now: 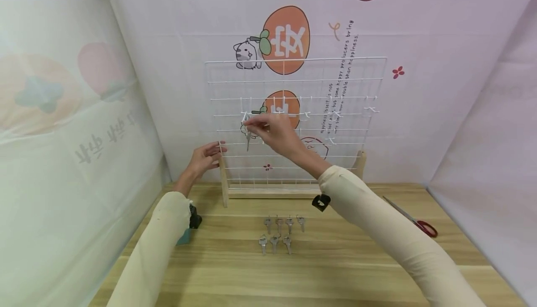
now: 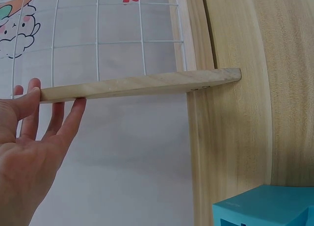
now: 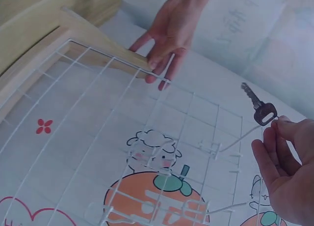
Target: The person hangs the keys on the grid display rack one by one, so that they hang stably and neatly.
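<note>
My right hand [image 1: 274, 132] pinches a silver key [image 1: 248, 143] at its head end, in front of the left part of a white wire grid rack [image 1: 293, 156]. In the right wrist view the key [image 3: 265, 114] points away from the fingertips, its head close to the tip of a white hook [image 3: 240, 139] that juts from the grid. My left hand [image 1: 204, 157] holds the top of the rack's left wooden upright [image 1: 224, 181]. Thumb and fingers lie on either side of that upright [image 2: 142, 84] in the left wrist view.
Several keys [image 1: 274, 241] lie in two rows on the wooden table [image 1: 235, 279]. Scissors with red handles [image 1: 425, 227] rest at the right. A blue box [image 2: 265, 206] stands near the left forearm. More white hooks [image 1: 337, 114] stick out of the grid. Printed cloth hangs behind.
</note>
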### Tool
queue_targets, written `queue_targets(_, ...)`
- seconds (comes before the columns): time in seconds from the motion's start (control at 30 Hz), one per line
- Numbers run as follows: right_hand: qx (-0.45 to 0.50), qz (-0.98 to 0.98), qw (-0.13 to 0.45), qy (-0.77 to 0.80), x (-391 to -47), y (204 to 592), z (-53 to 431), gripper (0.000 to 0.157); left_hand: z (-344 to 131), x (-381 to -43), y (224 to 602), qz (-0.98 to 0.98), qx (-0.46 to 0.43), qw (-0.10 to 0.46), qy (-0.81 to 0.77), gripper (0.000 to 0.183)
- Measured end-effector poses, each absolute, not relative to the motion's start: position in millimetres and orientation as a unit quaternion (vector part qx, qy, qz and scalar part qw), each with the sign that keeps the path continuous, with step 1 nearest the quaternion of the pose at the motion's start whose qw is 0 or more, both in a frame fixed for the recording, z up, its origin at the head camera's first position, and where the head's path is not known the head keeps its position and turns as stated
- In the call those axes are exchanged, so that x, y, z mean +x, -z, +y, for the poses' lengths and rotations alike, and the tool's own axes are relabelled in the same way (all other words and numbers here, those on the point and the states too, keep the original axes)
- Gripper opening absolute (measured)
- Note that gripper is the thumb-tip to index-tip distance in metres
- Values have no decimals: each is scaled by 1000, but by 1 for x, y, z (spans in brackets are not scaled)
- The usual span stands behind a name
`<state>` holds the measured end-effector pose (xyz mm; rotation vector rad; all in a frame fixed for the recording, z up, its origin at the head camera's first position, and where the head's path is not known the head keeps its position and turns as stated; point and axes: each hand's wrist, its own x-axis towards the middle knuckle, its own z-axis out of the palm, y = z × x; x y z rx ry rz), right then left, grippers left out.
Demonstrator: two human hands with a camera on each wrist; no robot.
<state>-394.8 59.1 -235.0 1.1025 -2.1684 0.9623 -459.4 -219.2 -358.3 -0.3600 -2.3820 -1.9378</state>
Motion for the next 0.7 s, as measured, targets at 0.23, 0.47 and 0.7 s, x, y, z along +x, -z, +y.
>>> queue_targets(0.23,397,-797,274,-362,-402,221,49,17,-219,-460,358,-765,-121,17,633,48)
queue_targets(0.47,393,-801,257,-370,-408,220,44,17,-221,-462,359,-762,-124,17,636,47)
queue_targets(0.7,365,-820,247,-365,-412,222,44,20,-222,-461,358,-760,-121,19,638,46)
